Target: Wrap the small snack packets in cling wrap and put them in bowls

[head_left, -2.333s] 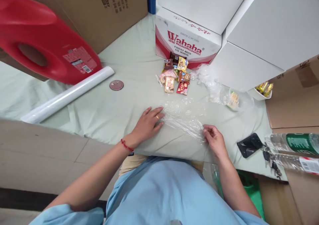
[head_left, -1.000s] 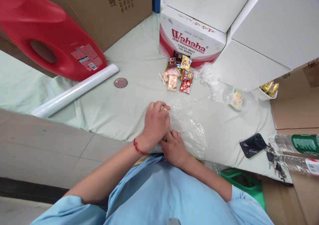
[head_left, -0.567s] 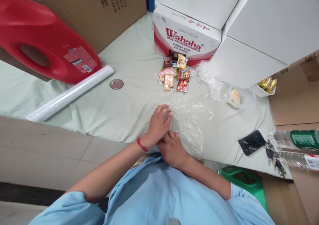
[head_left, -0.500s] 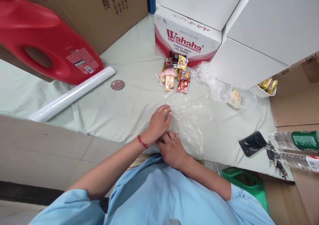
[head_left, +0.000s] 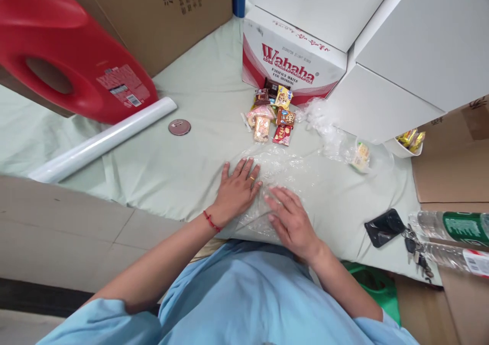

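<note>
A sheet of clear plastic film (head_left: 280, 164) lies crinkled on the cloth-covered table. My left hand (head_left: 237, 187), a ring on one finger and a red string at the wrist, rests flat with fingers spread on the film's left side. To its right, my right hand (head_left: 292, 220) is held over the film with fingers apart and slightly bent, nothing in it. Whether its fingertips touch the film I cannot tell. Beyond the film sits a small pile of wrapped snacks (head_left: 262, 129), with brown, yellow, pink and red wrappers.
Left are a white roll (head_left: 103, 141), a round brown badge (head_left: 179, 127) and a red jug (head_left: 84, 54). A Wahaha carton (head_left: 290, 62) stands behind the snacks. On the right lie crumpled clear plastic (head_left: 324, 123), a phone (head_left: 384, 228), keys (head_left: 414, 250) and two bottles (head_left: 462, 228).
My hands have come apart. The left has spread flat on the film, while the right has shifted right and opened. The film now spreads beneath both hands, and the view has shifted slightly.
</note>
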